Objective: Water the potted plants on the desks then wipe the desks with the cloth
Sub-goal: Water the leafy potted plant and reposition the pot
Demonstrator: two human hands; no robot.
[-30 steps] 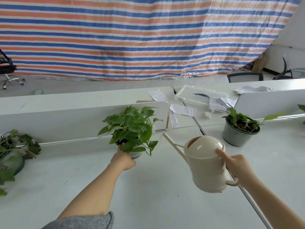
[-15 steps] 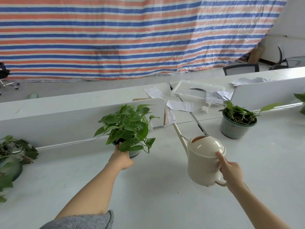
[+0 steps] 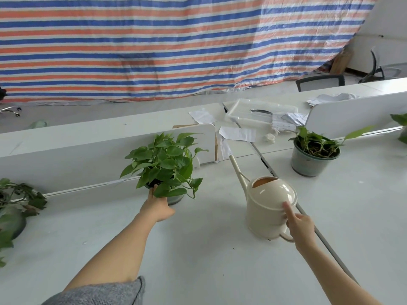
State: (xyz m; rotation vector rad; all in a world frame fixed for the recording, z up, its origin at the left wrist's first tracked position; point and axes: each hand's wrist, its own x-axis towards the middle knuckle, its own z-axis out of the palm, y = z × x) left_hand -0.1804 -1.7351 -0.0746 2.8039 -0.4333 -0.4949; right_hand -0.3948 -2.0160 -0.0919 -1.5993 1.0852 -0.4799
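Standing on desk [image 3: 209,271]: four potted plants, one watering can [image 3: 267,211].

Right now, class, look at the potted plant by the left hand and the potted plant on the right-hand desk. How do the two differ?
The plant by the left hand is bushy, its leaves hiding most of the pot; the right-hand plant is sparse, with bare stems and its grey pot in plain sight. The left hand holds the first pot; nothing touches the second. Both stand upright on white desks.
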